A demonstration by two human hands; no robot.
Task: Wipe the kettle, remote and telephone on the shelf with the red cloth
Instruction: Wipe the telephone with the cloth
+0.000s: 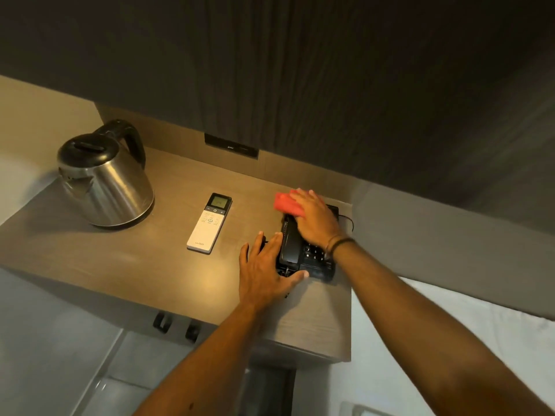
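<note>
The black telephone (pixel 300 253) sits at the right end of the wooden shelf (pixel 126 259). My right hand (pixel 315 219) presses the folded red cloth (pixel 286 204) flat onto the far end of the telephone, covering much of it. My left hand (pixel 267 268) lies spread against the telephone's near left side, thumb at its front edge. A white remote (pixel 209 223) with a small screen lies mid-shelf, left of the telephone. At the far left end a steel kettle (pixel 105 181) with a black lid and handle stands upright.
A dark wood-grain cabinet (pixel 300 70) hangs low over the shelf. A black socket panel (pixel 231 145) is set in the back wall. A thin black cord (pixel 348 220) leaves the telephone at the shelf's right edge. Two dark handles (pixel 177 325) sit under the shelf front.
</note>
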